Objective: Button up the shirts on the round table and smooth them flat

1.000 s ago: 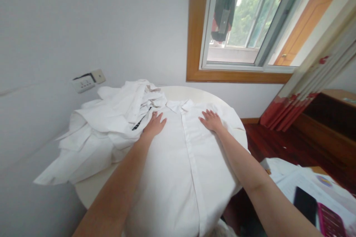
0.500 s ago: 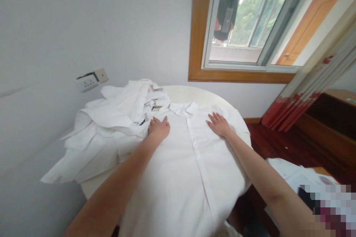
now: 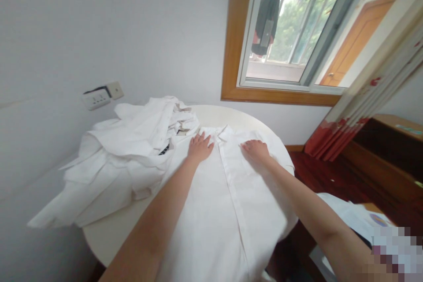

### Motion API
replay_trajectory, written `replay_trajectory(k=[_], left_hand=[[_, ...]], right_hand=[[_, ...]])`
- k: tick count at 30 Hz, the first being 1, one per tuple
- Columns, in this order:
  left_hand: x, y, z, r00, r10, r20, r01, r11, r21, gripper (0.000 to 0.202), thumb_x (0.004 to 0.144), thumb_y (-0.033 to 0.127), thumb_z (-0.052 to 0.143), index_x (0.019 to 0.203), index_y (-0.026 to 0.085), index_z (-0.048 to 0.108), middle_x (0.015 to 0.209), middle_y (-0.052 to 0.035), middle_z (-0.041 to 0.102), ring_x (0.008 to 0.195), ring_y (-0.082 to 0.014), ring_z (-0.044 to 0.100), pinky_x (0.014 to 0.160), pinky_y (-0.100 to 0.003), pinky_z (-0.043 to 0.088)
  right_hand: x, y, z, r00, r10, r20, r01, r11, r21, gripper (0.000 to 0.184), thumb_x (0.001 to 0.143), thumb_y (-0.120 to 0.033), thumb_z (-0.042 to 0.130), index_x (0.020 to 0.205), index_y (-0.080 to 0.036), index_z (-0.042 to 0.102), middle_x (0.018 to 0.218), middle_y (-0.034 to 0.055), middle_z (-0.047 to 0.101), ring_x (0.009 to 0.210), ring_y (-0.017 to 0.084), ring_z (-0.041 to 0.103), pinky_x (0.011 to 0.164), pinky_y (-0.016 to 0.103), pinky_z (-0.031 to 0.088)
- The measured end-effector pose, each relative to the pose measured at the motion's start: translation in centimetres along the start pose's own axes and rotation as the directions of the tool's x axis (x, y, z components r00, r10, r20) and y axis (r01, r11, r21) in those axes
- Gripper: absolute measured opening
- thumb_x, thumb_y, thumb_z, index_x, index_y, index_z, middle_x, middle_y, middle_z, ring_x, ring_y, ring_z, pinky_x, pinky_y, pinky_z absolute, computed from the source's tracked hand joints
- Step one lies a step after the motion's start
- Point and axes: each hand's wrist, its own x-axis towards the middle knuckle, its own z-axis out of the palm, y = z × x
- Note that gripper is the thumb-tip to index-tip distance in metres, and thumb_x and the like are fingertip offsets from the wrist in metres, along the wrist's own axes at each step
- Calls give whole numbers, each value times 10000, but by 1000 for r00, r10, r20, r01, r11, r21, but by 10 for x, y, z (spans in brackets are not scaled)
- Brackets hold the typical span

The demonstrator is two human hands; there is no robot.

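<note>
A white button-up shirt (image 3: 211, 198) lies front side up, its collar toward the wall and its lower part hanging over the near edge of the round table (image 3: 228, 116). My left hand (image 3: 200, 146) rests on the shirt just left of the collar, fingers spread and pointing away from me. On the other side of the placket, my right hand (image 3: 256, 152) lies on the chest with its fingers bent a little and turned inward. Neither hand grips the cloth. A heap of white garments (image 3: 128, 141) sits left of the shirt, near my left hand.
The heap overhangs the table's left side, by the wall with a socket (image 3: 95, 98). Beyond the table is a wood-framed window (image 3: 280, 93). To the right are a red and white curtain (image 3: 333, 134), a wooden cabinet (image 3: 383, 145) and papers (image 3: 357, 213) low beside my right arm.
My left hand has moved right across the shirt toward the collar. My right hand has shifted slightly left and its fingers have drawn together. The view has tilted a little.
</note>
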Motion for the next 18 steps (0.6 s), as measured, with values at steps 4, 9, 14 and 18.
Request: replay_trajectory(k=[4, 9, 14, 18], left_hand=[[2, -4, 1, 999, 4, -40, -4, 1000, -3, 552, 903, 531, 318, 1379, 275, 428, 1511, -86, 283, 1377, -316, 257, 1097, -500, 219], [8, -16, 1, 997, 26, -77, -27, 1000, -10, 542, 902, 483, 379, 1368, 212, 441, 1484, -115, 334, 1329, -246, 370, 1089, -390, 285], [16, -21, 4, 995, -21, -93, 18, 999, -34, 549, 912, 453, 349, 1379, 173, 419, 1453, -126, 384, 1331, -276, 358, 1086, -454, 267], [18, -13, 4, 993, -93, -71, 89, 995, -51, 568, 886, 490, 378, 1377, 208, 423, 1478, -134, 337, 1346, -313, 317, 1076, -535, 225]], right_hand=[[38, -37, -20, 993, -93, -69, 98, 993, 72, 498, 978, -373, 203, 1056, -181, 655, 1111, 119, 648, 1085, 217, 553, 919, 321, 389], [65, -78, 7, 992, -106, -60, 113, 987, 112, 455, 963, -366, 258, 1282, -174, 520, 1347, 122, 507, 1248, 211, 438, 1011, 331, 331], [68, -83, 35, 999, 4, 48, -12, 985, 170, 598, 927, -551, 244, 1454, -271, 279, 1546, 85, 163, 1412, 284, 138, 1096, 525, 133], [71, -81, 38, 997, 49, 56, -58, 982, 177, 652, 895, -627, 242, 1459, -300, 255, 1550, 101, 134, 1413, 315, 105, 1084, 572, 83]])
